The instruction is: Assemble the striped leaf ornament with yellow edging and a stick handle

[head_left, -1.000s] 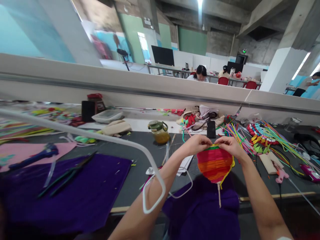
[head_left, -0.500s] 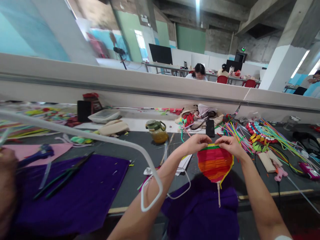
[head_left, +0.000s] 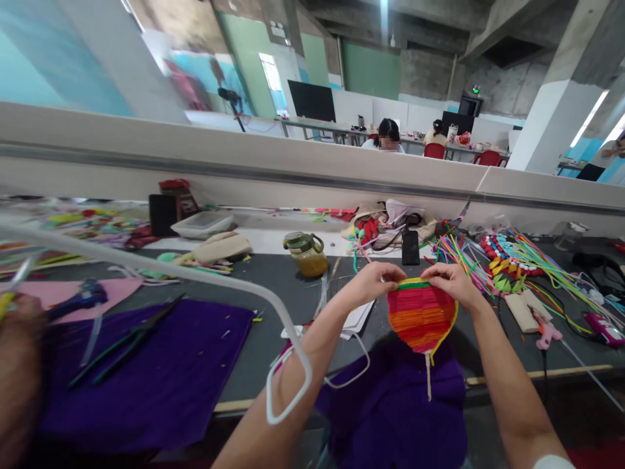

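Observation:
Both my hands hold up a woven fan-shaped piece [head_left: 420,317] striped pink, red, orange and green, edged with a yellow strand. My left hand [head_left: 375,281] pinches its top left edge. My right hand [head_left: 450,280] pinches its top right edge. A thin pale stick hangs from the piece's lower tip. Beneath it lies a purple cloth [head_left: 396,404] at the table's near edge. A white cable [head_left: 273,306] loops over my left forearm.
A second purple cloth [head_left: 146,371] with dark green scissors [head_left: 127,339] lies left. An amber lidded cup [head_left: 307,253], a black phone [head_left: 411,247] and coloured straws [head_left: 493,260] sit behind. Another person's hand [head_left: 17,365] shows at far left. People sit beyond the partition [head_left: 293,172].
The view has drifted slightly. The other person's hand has come into view at the far left. My hands stay on the top edge of the woven piece.

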### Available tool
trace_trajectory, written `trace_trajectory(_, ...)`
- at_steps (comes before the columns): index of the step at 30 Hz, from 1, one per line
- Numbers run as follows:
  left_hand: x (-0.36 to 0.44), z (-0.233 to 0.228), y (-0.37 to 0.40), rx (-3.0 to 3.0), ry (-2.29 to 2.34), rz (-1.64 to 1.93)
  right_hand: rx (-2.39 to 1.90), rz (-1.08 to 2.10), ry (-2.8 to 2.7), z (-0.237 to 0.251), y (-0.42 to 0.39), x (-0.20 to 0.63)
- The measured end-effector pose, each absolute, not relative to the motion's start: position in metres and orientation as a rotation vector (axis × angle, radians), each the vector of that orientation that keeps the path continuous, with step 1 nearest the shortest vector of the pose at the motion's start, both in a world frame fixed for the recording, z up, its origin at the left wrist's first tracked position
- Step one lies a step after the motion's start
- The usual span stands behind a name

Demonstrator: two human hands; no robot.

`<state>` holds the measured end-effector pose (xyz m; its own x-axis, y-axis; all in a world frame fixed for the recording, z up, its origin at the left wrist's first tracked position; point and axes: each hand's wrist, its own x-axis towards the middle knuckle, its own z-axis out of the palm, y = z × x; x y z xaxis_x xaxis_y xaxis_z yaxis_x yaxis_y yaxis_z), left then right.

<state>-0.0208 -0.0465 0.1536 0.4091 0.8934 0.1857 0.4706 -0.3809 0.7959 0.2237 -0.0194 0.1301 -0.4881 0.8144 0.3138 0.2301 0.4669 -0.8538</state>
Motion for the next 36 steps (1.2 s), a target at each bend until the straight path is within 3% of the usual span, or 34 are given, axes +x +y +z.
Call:
trace_trajectory(22,-0.001,0.101,-0.058,1.506,1.255,1.299,-0.929,1.021,-1.931,0.127,-0.024,0.232)
trace_trajectory(36,0.026,0.11,-0.051,1.433,1.142,1.373,-1.003,0.892,-1.849,0.131,-0.032,0.254)
